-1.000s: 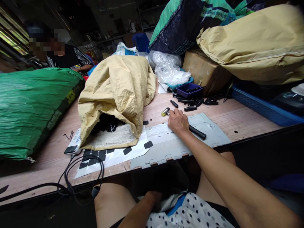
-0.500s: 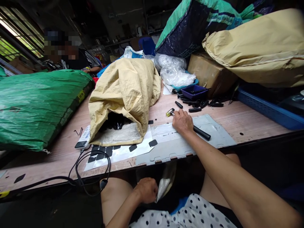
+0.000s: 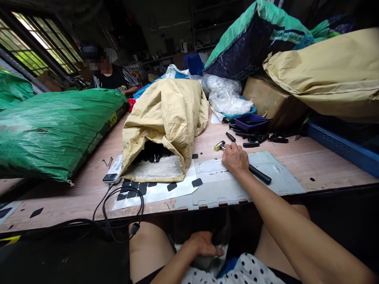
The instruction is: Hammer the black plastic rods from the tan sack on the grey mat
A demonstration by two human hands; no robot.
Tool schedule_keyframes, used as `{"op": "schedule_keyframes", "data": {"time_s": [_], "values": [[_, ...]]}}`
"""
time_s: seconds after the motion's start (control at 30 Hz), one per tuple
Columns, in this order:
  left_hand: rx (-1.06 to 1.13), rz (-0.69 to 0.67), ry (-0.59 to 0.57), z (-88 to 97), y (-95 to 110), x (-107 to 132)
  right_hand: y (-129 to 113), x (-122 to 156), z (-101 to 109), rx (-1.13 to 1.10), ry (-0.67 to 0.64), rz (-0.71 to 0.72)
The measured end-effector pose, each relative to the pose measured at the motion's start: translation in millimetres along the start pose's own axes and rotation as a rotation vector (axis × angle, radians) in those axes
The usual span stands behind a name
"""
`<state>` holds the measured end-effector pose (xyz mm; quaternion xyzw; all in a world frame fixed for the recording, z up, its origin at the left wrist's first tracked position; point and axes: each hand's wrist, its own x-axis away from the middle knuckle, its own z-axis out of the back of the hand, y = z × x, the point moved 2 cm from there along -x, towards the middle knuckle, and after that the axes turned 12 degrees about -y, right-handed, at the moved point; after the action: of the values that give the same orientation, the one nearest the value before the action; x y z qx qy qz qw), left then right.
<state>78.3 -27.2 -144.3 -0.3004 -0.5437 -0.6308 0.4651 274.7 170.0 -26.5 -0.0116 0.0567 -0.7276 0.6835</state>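
My right hand (image 3: 236, 159) is closed around the shaft of a small hammer lying over the grey mat. On the hammer's far side its yellow-and-metal head (image 3: 219, 146) sticks out, and its black grip (image 3: 259, 174) comes out behind my hand. Below the table edge, my left hand (image 3: 204, 243) is over a pale sack (image 3: 211, 265) between my legs. Its thumb is stretched out and apart; the other fingers are partly hidden in shadow, with nothing visible in them. The grey mat (image 3: 275, 173) lies flat along the table's front edge.
A beige sack (image 3: 166, 114) opens toward me, dark pieces inside. Several black handle-like pieces (image 3: 251, 144) lie beyond the hammer by a purple tray (image 3: 251, 122). Left are a green sack (image 3: 59, 130), a white device (image 3: 113, 173) and a looped cable (image 3: 142, 205). A person (image 3: 115, 79) sits behind.
My left hand has moved slightly right and opened from a fist at the sack's edge. My right hand keeps its hold on the hammer. The camera view has shifted.
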Motion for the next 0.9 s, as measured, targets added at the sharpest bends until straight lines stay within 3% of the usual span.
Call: {"op": "schedule_keyframes", "data": {"time_s": [0.1, 0.2, 0.27, 0.33, 0.37, 0.43, 0.47, 0.5, 0.57, 0.63, 0.67, 0.7, 0.77, 0.83, 0.9], "values": [[-0.009, -0.1, 0.035, -15.5, 13, -23, -1, 0, 1, 0.004, -0.006, -0.005], [-0.057, -0.279, 0.031, -27.1, 31, -19, -1, 1, 2, 0.012, -0.013, -0.01], [-0.138, -0.393, -0.051, -25.4, 41, 4, -1, 1, 3, 0.02, -0.014, -0.009], [-0.125, -0.541, -0.184, -11.2, 44, 42, -1, 1, 2, 0.026, -0.013, -0.008], [-0.053, -0.618, -0.262, 1.2, 42, 64, -1, 1, 1, 0.028, -0.01, -0.008], [0.276, -0.724, -0.263, 39.6, 30, 106, 0, 0, 0, 0.027, 0.0, -0.007], [0.42, -0.753, -0.187, 63.8, 21, 123, 0, 0, -1, 0.025, 0.005, -0.006], [0.56, -0.781, 0.027, 91.8, 10, 137, 0, 0, -1, 0.023, 0.01, -0.005], [0.774, -0.771, 0.674, 150.3, -18, 155, 0, 0, -2, 0.021, 0.016, -0.003], [0.848, -0.547, 1.231, 198.7, -45, 158, 0, 0, -1, 0.024, 0.017, -0.001], [0.834, -0.353, 1.43, 218.1, -56, 156, 0, 1, 0, 0.025, 0.016, -0.002], [0.809, -0.136, 1.551, 234.4, -65, 152, -1, 1, 0, 0.026, 0.014, -0.002], [0.775, 0.228, 1.608, 258.8, -81, 143, -1, 1, 1, 0.025, 0.011, -0.002], [0.785, 0.384, 1.532, 274.9, -92, 136, -2, 1, 2, 0.026, 0.013, 0.0], [0.814, 0.402, 1.473, 286.0, -102, 134, -2, 1, 2, 0.029, 0.014, -0.001]]}}
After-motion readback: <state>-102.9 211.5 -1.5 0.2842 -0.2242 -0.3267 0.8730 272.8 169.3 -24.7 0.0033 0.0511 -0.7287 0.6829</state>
